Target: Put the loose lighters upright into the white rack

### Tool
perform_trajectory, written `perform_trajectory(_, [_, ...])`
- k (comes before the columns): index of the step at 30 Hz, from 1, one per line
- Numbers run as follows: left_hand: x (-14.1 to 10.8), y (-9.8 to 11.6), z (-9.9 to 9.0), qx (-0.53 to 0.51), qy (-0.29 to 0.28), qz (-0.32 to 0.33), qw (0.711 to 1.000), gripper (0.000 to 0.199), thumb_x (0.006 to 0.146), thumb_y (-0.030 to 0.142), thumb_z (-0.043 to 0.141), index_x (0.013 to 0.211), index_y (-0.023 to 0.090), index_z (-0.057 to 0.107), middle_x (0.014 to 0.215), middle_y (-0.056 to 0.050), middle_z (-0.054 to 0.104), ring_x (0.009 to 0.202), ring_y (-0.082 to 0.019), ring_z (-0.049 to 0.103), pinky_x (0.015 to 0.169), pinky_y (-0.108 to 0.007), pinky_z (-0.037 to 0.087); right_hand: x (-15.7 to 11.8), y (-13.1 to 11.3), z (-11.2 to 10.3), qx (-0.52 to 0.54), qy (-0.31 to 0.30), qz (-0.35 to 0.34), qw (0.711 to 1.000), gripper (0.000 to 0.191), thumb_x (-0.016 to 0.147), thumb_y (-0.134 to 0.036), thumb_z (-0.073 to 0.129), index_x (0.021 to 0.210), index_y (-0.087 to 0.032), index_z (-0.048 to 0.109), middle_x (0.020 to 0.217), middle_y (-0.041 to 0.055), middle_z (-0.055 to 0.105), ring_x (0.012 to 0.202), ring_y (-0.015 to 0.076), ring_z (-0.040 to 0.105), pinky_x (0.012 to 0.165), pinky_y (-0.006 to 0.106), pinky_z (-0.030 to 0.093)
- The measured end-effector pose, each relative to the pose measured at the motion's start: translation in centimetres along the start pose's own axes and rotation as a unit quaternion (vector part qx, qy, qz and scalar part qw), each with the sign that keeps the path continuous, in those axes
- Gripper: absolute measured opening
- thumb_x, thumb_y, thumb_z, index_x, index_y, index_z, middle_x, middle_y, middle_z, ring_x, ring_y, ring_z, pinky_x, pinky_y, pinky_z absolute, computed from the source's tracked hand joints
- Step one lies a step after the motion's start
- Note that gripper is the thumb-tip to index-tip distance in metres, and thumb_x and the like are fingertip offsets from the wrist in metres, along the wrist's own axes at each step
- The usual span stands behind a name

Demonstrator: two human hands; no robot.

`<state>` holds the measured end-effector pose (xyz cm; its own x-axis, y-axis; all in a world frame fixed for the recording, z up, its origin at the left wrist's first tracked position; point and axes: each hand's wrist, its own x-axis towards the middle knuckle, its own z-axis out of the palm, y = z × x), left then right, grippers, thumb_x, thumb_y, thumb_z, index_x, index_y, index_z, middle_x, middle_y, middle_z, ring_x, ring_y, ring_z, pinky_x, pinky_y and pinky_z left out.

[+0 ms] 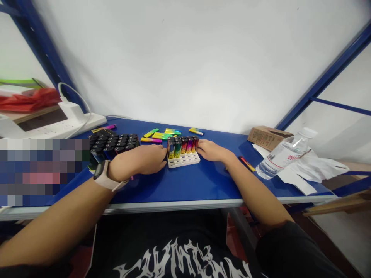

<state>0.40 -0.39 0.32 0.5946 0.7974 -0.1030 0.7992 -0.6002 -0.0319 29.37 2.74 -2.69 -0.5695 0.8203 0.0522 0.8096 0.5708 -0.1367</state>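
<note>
- Bench [185, 185]: blue top with a pale metal front edge, set against a white wall and framed by blue steel uprights [327, 79].
- Power strip [66, 127]: white, at the bench's far left corner, with a white cable plugged in. A pixelated patch hides the near left part of the bench.
- Cardboard box [269, 138]: at the far right, lying on its side near the wall.
- White sheets [314, 170]: loose on the right end of the bench, partly under a clear water bottle [282, 154] that lies on its side, with liquid inside.
- Black rack [113, 144]: left of centre, packed in tight rows with round-topped black items.
- White perforated holder [183, 160]: centre of the bench. Multicoloured metallic cylinders [182, 146] stand upright in its rear sockets, while the front sockets show open.
- Flat multicoloured sticks [165, 134]: scattered loose on the bench behind the holder.
- Left hand [147, 160]: fingers loosely curved against the holder's left end, with a smartwatch [101, 175] on the wrist.
- Right hand [211, 150]: fingers against the holder's right end. Firmness of either hand's grip cannot be determined.
</note>
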Motion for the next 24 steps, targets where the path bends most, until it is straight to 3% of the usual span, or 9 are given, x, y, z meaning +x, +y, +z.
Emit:
perform_trajectory(4, [-0.1,0.3,-0.4,0.022,-0.041,-0.005,0.999,0.04,0.101,0.034,0.054,0.129,0.011,0.068,0.128,-0.021,0.074,0.106,-0.032,0.074,0.097,-0.043,0.057,-0.2,-0.3,-0.4,0.017,0.011,-0.017,1.0,0.028,0.107,-0.019,0.048,0.123,-0.018,0.071,0.141,0.013,0.071,0.127,0.0261,0.066,0.106,0.036,0.051])
perform_trajectory(14, [0.1,-0.1,0.0,0.021,-0.032,0.007,0.999,0.042,0.1,0.036,0.051,0.129,0.011,0.068,0.128,-0.022,0.074,0.108,-0.034,0.074,0.097,-0.044,0.057,-0.6,-1.5,-1.1,0.033,0.018,-0.018,0.999,0.027,0.105,-0.014,0.05,0.121,-0.014,0.072,0.133,0.0151,0.074,0.118,0.0268,0.07,0.1,0.036,0.052])
perform_trajectory(24, [-0.1,0.2,-0.5,0.028,-0.032,-0.002,0.999,0.036,0.1,0.037,0.051,0.123,0.016,0.069,0.122,-0.018,0.076,0.101,-0.03,0.074,0.092,-0.04,0.058,-0.7,-2.1,-1.4,0.03,0.016,-0.013,0.999,0.027,0.103,-0.012,0.048,0.113,-0.013,0.073,0.127,0.016,0.075,0.112,0.0258,0.07,0.097,0.035,0.052])
